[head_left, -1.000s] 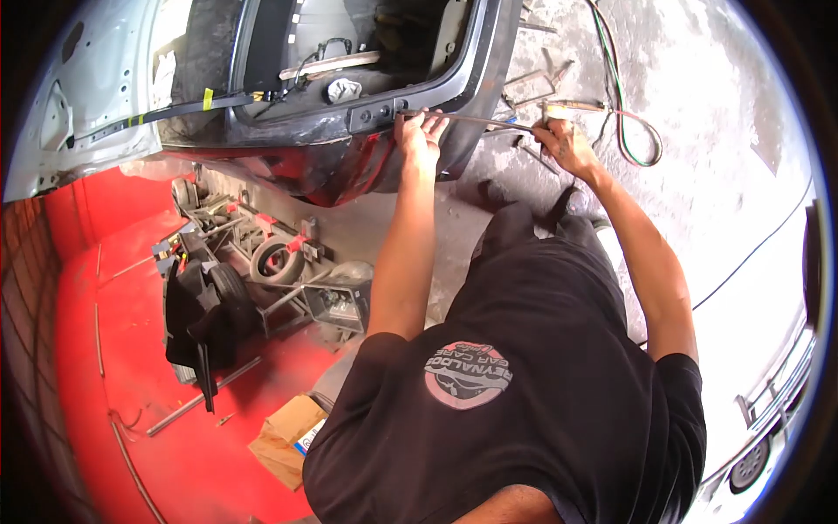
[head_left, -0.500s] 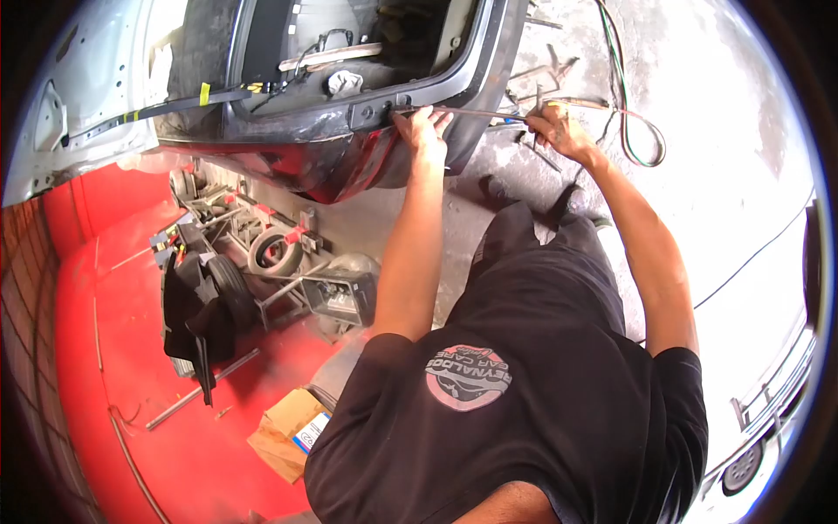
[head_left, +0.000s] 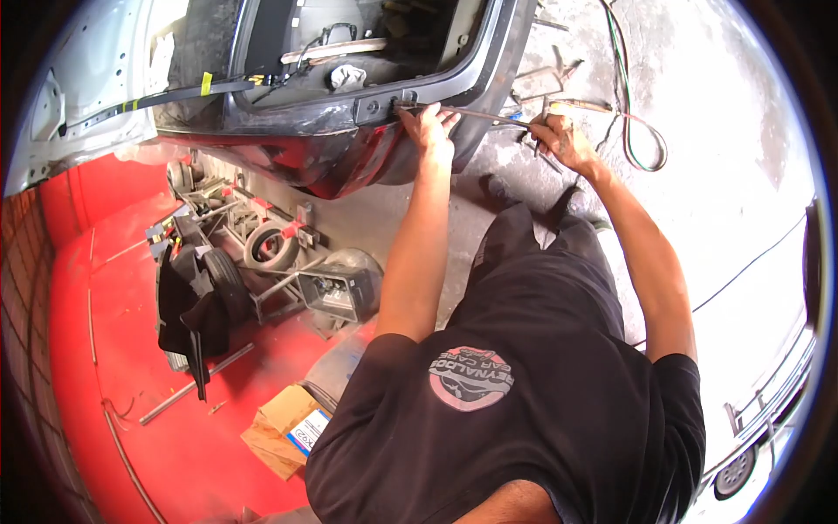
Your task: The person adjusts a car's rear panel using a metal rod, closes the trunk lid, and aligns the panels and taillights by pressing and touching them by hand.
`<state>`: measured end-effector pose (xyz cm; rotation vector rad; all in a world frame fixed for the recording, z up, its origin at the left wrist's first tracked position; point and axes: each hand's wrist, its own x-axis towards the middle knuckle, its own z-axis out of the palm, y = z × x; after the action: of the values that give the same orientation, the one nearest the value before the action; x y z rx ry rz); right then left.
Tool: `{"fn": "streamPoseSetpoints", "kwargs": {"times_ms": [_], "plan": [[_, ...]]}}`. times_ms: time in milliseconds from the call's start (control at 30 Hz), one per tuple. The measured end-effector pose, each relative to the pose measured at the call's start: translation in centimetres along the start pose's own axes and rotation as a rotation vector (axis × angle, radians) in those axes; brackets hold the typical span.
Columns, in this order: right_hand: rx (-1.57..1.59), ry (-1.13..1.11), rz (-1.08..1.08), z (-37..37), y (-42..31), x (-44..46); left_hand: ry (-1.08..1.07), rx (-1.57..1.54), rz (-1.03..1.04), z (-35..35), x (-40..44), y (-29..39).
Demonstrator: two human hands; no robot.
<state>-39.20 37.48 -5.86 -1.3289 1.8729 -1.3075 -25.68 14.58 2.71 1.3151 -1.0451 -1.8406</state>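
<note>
A long thin metal rod runs from the rear corner of a dark car body out to my right hand. That hand is closed around the rod's outer end, where a short crosspiece sticks up beside the fingers. My left hand is at the car's edge, thumb and fingers about the rod near its inner end, some fingers spread. The rod's tip meets the panel by a bracket with round holes; exactly how it is seated is hidden. Below lies the red tail section.
Tools lie on the concrete floor near a looped hose. Lower left, a tire, metal parts and a cardboard box lie by a red floor. A strap crosses the car's opening.
My right hand and the rod's outer end have dropped slightly, so the rod slopes more. The crosspiece has tilted. My left hand stays near the same spot on the car.
</note>
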Motion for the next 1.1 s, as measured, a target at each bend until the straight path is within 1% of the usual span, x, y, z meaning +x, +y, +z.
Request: {"fn": "streamPoseSetpoints", "kwargs": {"times_ms": [100,167,200,267,333,500,600,667,800,933,1033,1100], "plan": [[0.167,-0.072,0.091,0.1,-0.8,-0.6,0.012,0.034,-0.018,-0.1,-0.3,-0.1],[0.382,-0.092,0.13,0.5,-1.4,-1.3,-0.004,0.048,-0.016,-0.2,-0.3,0.0],[0.44,-0.09,0.15,1.0,-1.3,-1.6,-0.011,0.056,-0.016,-0.4,-0.3,-0.1],[0.553,-0.084,0.191,1.8,-0.9,-2.1,-0.016,0.076,-0.025,-0.7,-0.3,-0.1],[0.57,-0.075,0.182,2.3,-1.0,-2.3,-0.031,0.104,-0.022,-0.6,-0.3,0.0],[0.525,-0.055,0.201,2.6,-0.8,-2.4,-0.04,0.175,-0.003,0.3,-0.8,1.3],[0.455,-0.049,0.196,2.3,-1.0,-2.3,0.002,0.222,0.015,-0.1,0.5,1.1],[0.413,-0.048,0.207,2.1,-1.6,-2.2,0.021,0.213,-0.009,-0.4,0.5,1.3],[0.381,-0.025,0.148,2.0,-1.8,-2.5,0.015,0.212,-0.015,-0.5,0.3,1.5],[0.237,0.0,0.168,1.9,-3.2,-2.7,0.018,0.207,-0.001,-0.7,0.3,1.4],[0.129,0.058,0.117,1.8,-5.0,-2.6,0.013,0.192,0.008,-1.0,0.5,1.2],[0.111,0.091,0.092,1.9,-5.1,-2.6,0.01,0.178,0.014,-1.0,0.5,1.1]]}}
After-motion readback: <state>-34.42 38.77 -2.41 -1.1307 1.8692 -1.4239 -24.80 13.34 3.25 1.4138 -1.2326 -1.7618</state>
